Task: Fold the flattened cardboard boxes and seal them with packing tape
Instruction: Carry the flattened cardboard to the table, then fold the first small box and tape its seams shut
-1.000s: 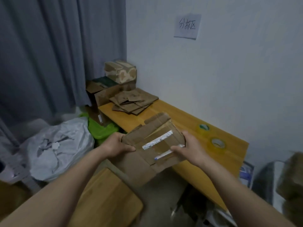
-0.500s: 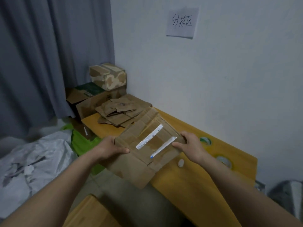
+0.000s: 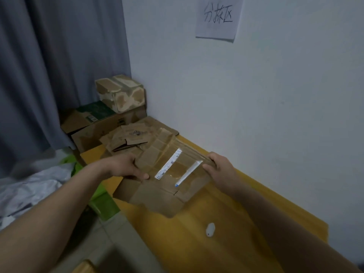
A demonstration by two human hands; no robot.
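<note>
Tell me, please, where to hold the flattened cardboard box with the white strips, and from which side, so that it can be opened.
Take the flattened cardboard box by its two opposite side edges, one from each side, as the left hand and right hand do now. It is thin and flat, with flaps hanging loose toward the table, so a grip on both edges probably lets you push it open.

Both hands hold a flattened cardboard box point(image 3: 167, 180) over the near end of a yellow wooden table point(image 3: 197, 243). The left hand point(image 3: 126, 167) grips its left edge, thumb on top; the right hand point(image 3: 222, 170) grips the right edge. Clear tape and white label strips point(image 3: 168, 163) cross the box's upper face. Behind it lies a pile of flattened boxes point(image 3: 134, 138), beside stacked cartons point(image 3: 120, 94) in the corner. A small white object point(image 3: 210, 229) rests on the table. A handwritten paper sign point(image 3: 217, 16) hangs on the wall.
</note>
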